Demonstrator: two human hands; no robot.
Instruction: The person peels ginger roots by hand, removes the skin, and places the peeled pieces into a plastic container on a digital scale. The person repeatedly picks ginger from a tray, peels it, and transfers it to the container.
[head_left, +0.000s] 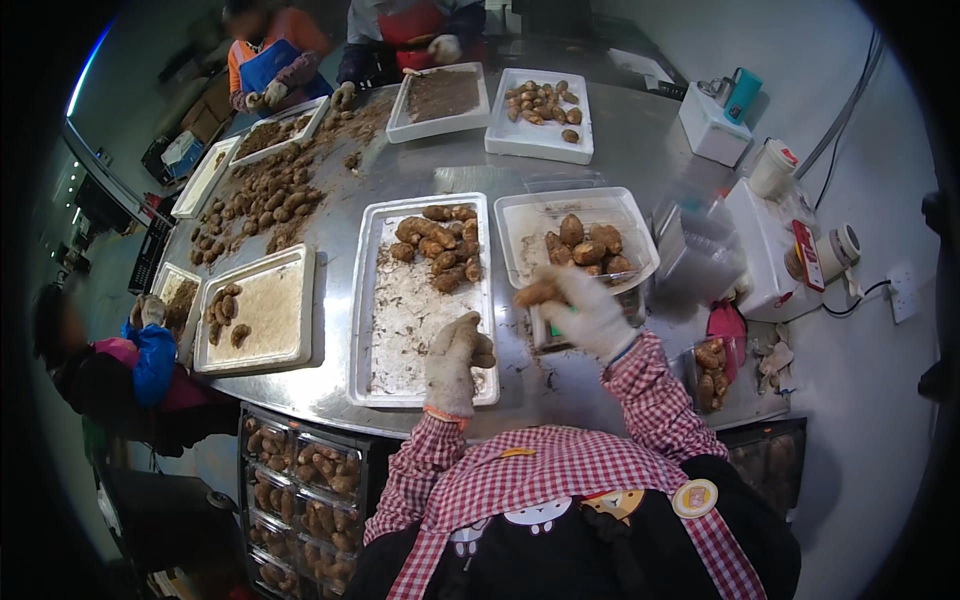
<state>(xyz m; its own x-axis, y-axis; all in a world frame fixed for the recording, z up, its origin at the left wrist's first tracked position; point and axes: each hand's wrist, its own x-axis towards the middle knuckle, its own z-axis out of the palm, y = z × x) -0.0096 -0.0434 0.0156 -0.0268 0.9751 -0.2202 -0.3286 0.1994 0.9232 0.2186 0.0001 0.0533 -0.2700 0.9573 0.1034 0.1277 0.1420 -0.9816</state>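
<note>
My right hand (589, 315), in a white work glove and blurred, grips a brown taro-like tuber (534, 294). It is at the near edge of a white foam tray (517, 214), where a clear plastic box (634, 259) holds several tubers (589, 244). Beneath that tray, a device with a green patch (556, 330) is partly covered by my hand. My left hand (454, 364), in a soiled glove, hovers over the near right part of a long white foam tray (390, 330). Its fingers are apart and no tuber shows in them. Several tubers (442, 244) lie at that tray's far end.
Clear plastic containers (697, 247) are stacked at the right, beside a white foam box (761, 247). Loose tubers (270, 199) and soil cover the table's far left. Co-workers' gloved hands (274, 94) are across the table. Crates of packed tubers (304, 502) stand below the front edge.
</note>
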